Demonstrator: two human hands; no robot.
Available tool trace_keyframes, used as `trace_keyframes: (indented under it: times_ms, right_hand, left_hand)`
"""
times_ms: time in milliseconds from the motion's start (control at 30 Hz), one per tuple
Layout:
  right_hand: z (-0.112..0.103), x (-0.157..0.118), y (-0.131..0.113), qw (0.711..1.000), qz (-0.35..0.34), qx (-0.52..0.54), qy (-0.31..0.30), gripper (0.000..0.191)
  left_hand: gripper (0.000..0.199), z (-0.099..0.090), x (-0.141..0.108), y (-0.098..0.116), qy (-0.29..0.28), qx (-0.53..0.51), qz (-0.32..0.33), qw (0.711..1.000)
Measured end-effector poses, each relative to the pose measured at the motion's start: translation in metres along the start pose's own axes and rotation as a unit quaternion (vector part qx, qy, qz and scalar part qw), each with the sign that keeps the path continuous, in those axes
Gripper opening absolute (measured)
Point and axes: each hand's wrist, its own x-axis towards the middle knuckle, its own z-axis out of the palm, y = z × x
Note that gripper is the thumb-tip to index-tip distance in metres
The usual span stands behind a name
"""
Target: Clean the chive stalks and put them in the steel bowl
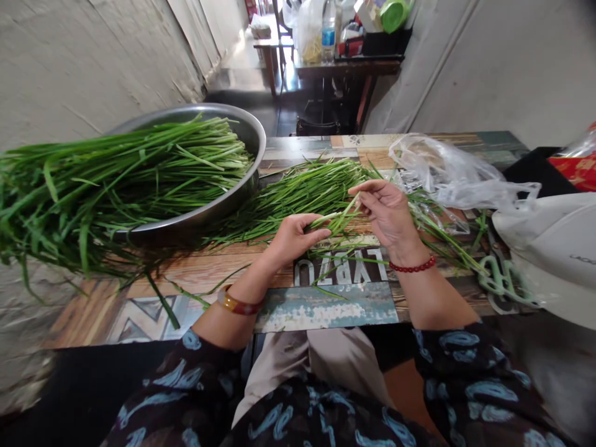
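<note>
My left hand [298, 239] is closed around a few garlic chives [343, 221], their pale stem ends pointing right. Just to the right, my right hand [385, 212] pinches the tip of one stem between thumb and fingertips. Behind both hands, a loose pile of garlic chives [307, 189] lies on the wood-patterned table [326, 310]. At the left, a big metal basin [261, 146] holds a thick heap of garlic chives [186, 155], with leaves hanging over its left side. Stray leaves and stems are scattered below my hands.
On the right lie a crumpled clear plastic bag [447, 171], green-handled scissors [505, 279] and a white rounded object [554, 248]. Farther back, a second table [349, 68] carries a water bottle [328, 34], bags and boxes. Walls rise at both sides.
</note>
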Motion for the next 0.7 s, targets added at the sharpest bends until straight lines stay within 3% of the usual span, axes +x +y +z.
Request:
trace_keyframes:
  times_ms: [100,200,300,500,700]
  right_hand:
    - [0.001,0.0,0.0,1.0,-0.005,0.015,-0.01,0.029]
    - [-0.007,0.003,0.002,1.0,-0.027,0.002,0.0,0.032]
    - [-0.019,0.009,0.006,0.998,-0.043,-0.044,0.009,0.03]
    - [-0.033,0.014,0.016,0.984,-0.046,-0.17,-0.013,0.033]
    - [-0.024,0.01,0.008,0.998,-0.031,-0.028,-0.047,0.037]
  left_hand:
    - [0.024,-0.002,0.0,-0.001,-0.011,-0.029,-0.014,0.999]
    - [0.027,-0.005,0.001,-0.002,0.036,-0.064,-0.042,0.996]
    - [0.025,-0.006,0.002,-0.003,0.075,-0.095,-0.066,0.991]
    - [0.024,-0.007,0.002,-0.003,0.089,-0.109,-0.074,0.987]
    - [0.025,-0.006,0.002,-0.003,0.068,-0.068,-0.058,0.994]
